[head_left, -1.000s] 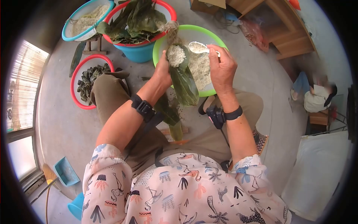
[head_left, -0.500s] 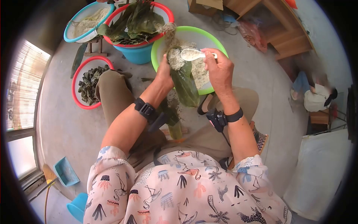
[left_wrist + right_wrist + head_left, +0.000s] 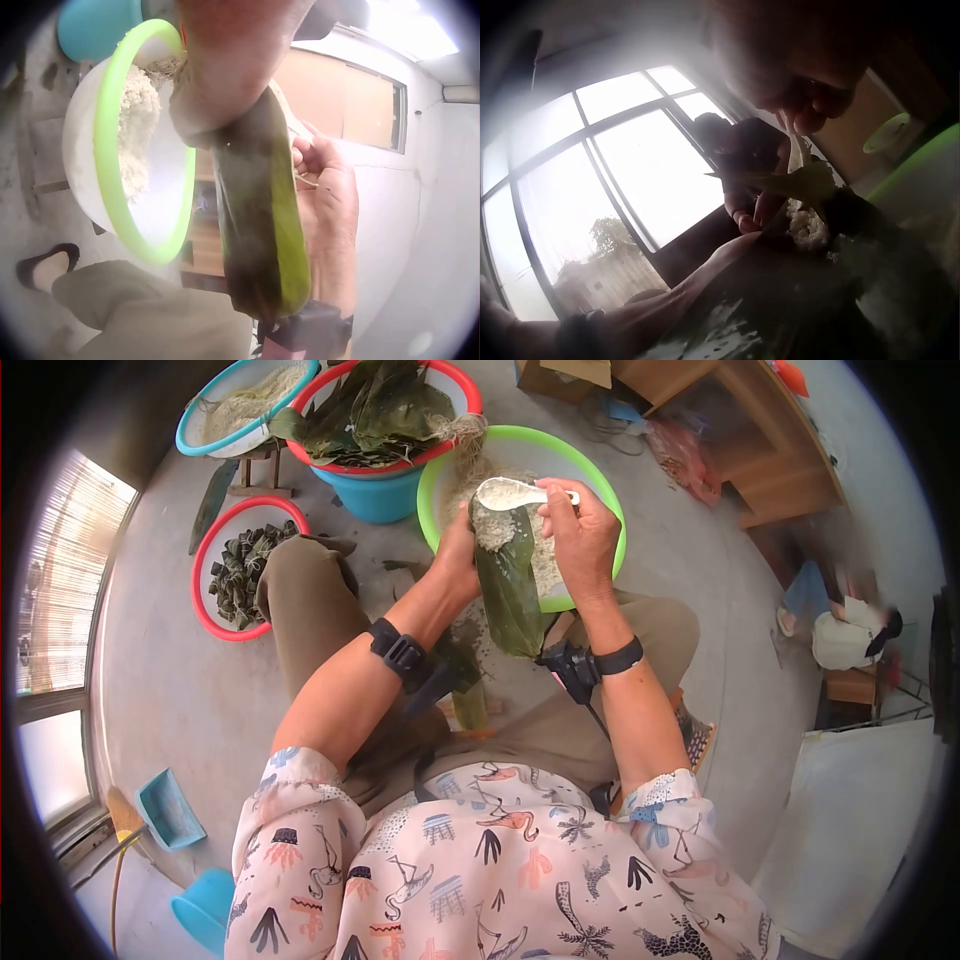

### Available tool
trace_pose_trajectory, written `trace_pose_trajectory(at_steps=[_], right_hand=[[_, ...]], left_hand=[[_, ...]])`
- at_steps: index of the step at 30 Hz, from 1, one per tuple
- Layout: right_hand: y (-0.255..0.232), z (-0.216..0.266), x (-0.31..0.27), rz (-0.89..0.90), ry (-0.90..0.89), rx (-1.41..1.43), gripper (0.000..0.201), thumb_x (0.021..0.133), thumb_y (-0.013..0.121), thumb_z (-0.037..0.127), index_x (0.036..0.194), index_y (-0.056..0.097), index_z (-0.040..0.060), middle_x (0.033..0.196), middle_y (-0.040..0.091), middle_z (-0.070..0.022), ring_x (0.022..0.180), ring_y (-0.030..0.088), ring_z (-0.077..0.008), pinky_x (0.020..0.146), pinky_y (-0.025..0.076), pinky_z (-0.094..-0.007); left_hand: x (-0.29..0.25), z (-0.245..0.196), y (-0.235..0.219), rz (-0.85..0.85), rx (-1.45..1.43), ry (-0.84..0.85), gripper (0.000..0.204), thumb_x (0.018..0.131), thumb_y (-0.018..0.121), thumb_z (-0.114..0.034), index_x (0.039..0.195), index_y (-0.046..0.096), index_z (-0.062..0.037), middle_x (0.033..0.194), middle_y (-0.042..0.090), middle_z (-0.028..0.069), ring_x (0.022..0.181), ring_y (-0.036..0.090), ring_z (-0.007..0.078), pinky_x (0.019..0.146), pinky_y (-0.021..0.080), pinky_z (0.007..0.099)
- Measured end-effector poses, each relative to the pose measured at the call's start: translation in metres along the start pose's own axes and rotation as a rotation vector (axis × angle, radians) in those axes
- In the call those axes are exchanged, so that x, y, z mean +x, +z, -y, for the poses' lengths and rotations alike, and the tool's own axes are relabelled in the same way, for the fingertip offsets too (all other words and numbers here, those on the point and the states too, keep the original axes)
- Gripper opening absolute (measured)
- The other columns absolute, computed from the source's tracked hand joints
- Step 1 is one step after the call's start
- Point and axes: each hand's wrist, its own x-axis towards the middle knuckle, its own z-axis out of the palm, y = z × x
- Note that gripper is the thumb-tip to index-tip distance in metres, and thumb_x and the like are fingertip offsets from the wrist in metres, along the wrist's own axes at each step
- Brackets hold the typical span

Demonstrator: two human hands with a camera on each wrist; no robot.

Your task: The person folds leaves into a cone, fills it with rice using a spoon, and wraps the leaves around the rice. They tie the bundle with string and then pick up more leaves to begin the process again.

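Observation:
In the head view my left hand (image 3: 458,556) grips a long green leaf (image 3: 511,600) whose folded top end holds white rice (image 3: 494,530). The leaf's free end hangs down toward my lap. My right hand (image 3: 583,540) pinches the handle of a white spoon (image 3: 508,494), its bowl carrying rice just above the leaf's filled end. Both hands are over the near side of a green-rimmed basin (image 3: 607,480) of rice. The left wrist view shows the leaf (image 3: 259,217) hanging broad and long, with the right hand (image 3: 330,195) behind it.
A red-rimmed basin (image 3: 474,390) of leaves sits beyond the left hand, beside a blue-rimmed basin (image 3: 185,430) of pale grains. Wrapped leaf bundles (image 3: 245,575) lie in another red-rimmed basin by the left knee. A cardboard box (image 3: 560,377) stands farther off.
The spoon has moved left and tipped its bowl over the leaf's filled end. The leaf has shifted slightly right and hangs more upright. The view has moved a little.

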Motion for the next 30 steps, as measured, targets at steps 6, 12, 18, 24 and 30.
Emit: trace_pose_trajectory(at_steps=[6,12,18,24,30], right_hand=[[0.002,-0.009,-0.001,0.081,0.091,0.099,0.019,0.093,0.056,0.015,0.096,0.069,0.0005,0.067,0.064,-0.0044,0.056,0.057,-0.0073,0.053,0.045,-0.0231],[-0.024,-0.049,0.006,-0.062,0.242,0.215,0.022,0.093,0.054,0.015,0.099,0.068,-0.0021,0.071,0.062,-0.0035,0.054,0.053,-0.0072,0.052,0.043,-0.0226],[-0.007,-0.171,-0.025,0.106,0.299,-0.244,0.024,0.089,0.054,0.017,0.098,0.072,0.0041,0.068,0.066,-0.0061,0.054,0.061,-0.0113,0.055,0.049,-0.0269],[0.021,-0.169,-0.034,0.175,0.665,0.1,0.024,0.09,0.053,0.015,0.101,0.07,0.0008,0.075,0.067,-0.0099,0.056,0.063,-0.0137,0.054,0.048,-0.0269],[0.009,-0.162,-0.03,0.095,0.868,0.381,0.022,0.09,0.052,0.011,0.101,0.067,-0.0018,0.076,0.065,-0.0084,0.056,0.059,-0.0118,0.051,0.043,-0.0243]], left_hand=[[0.001,-0.001,-0.005,0.008,-0.063,-0.028,0.055,0.105,0.023,-0.046,0.131,0.048,-0.0044,0.124,0.058,0.013,0.105,0.061,0.0275,0.091,0.053,0.0444],[0.001,-0.012,-0.019,-0.214,0.018,0.074,0.052,0.104,0.031,-0.045,0.13,0.046,-0.0024,0.12,0.058,0.0138,0.104,0.061,0.0293,0.088,0.054,0.0488],[0.005,-0.031,-0.039,-0.234,0.035,0.12,0.051,0.103,0.035,-0.044,0.127,0.047,-0.0004,0.117,0.058,0.0148,0.1,0.062,0.0306,0.085,0.055,0.0488],[0.002,-0.041,-0.043,-0.357,0.056,0.112,0.049,0.103,0.035,-0.047,0.117,0.058,-0.0074,0.106,0.065,0.0096,0.091,0.063,0.0278,0.083,0.054,0.0467],[0.006,-0.04,-0.048,-0.351,0.079,0.166,0.055,0.102,0.038,-0.046,0.129,0.047,0.0,0.121,0.057,0.0153,0.103,0.062,0.0326,0.087,0.053,0.0519]])
